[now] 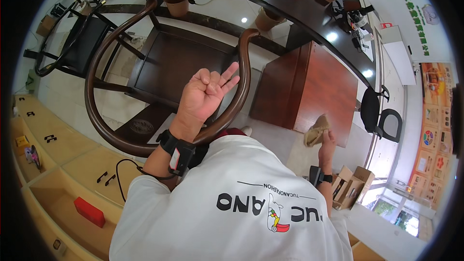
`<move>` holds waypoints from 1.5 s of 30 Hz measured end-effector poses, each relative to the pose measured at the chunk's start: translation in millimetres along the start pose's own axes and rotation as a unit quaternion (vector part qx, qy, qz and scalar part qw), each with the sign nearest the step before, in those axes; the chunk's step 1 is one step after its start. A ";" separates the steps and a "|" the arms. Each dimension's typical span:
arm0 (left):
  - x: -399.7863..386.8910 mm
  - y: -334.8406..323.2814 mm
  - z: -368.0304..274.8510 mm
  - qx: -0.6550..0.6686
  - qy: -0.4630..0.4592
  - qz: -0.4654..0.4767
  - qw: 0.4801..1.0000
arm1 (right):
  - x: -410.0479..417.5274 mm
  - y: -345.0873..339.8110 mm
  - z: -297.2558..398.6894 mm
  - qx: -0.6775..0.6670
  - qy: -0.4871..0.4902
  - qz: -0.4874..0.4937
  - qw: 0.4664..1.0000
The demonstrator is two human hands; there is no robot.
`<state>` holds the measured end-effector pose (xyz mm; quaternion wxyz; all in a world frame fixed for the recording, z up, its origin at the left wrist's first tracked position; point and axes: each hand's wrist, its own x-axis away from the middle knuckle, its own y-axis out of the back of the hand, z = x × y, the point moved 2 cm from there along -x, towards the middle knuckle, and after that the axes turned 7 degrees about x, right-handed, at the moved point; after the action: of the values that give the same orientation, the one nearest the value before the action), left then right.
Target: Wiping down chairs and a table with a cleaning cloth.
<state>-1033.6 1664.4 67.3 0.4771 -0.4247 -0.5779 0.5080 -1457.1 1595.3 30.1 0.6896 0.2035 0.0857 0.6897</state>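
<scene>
My left hand (207, 92) is raised over a dark wooden armchair (188, 52) with a curved rail. Two of its fingers stretch towards the chair's right arm (245, 61), while the others curl towards the palm. Nothing shows in that hand, and whether the fingertips touch the rail is unclear. Out to the right, my right hand (328, 141) grips a crumpled brown cloth (317, 131) by its edge. The cloth hangs near the side of a reddish-brown wooden cabinet (319, 90).
A long black desk (290, 5) curves across the far side, with two brown bins (177, 1) beneath it. Another dark chair (85, 45) stands at left. Pale wooden cabinets (83, 159) line the left, one holding a red box (89, 211). Cardboard boxes (349, 190) sit at right.
</scene>
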 end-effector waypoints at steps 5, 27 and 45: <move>4.2 4.5 -10.0 -0.009 0.006 0.028 1.000 | -25.2 2.8 62.8 -0.260 -0.012 0.011 0.965; 2.1 15.3 -44.6 0.016 -0.090 -0.062 0.994 | -10.2 -11.8 6.0 -0.205 -0.093 -0.011 0.974; 2.4 12.0 -46.9 0.053 -0.088 -0.100 0.990 | -8.4 -4.8 -27.3 -0.187 -0.117 -0.017 0.975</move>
<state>-987.9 1676.7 57.0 0.4946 -0.2920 -0.6295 0.5233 -1463.8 1591.7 2.3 0.7325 0.1484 -0.1228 0.6529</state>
